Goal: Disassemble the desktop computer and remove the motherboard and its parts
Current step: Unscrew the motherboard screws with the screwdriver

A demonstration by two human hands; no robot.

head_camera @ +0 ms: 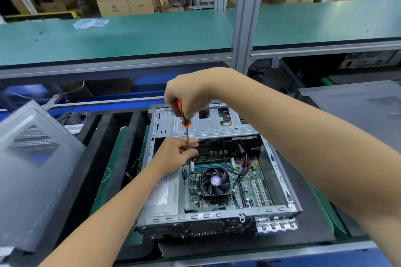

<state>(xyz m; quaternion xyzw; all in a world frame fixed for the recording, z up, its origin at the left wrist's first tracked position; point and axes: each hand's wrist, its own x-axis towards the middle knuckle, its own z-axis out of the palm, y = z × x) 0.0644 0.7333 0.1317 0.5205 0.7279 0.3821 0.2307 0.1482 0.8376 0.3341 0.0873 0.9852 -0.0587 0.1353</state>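
Bare galvanized-metal computer case (208,130), matt black foam tray (104,136), green matt bench mat (130,34).

A long green shelf (152,34) runs across the far side, split by a grey metal post (247,17). A clear plastic tray (91,23) lies on its left part. Behind it, cardboard boxes (125,4) are stacked, more at the far right. At the near left leans a grey perforated metal panel (32,169). Coiled grey cables (73,116) sit beyond it. A dark grey flat cover (358,108) lies at the right.
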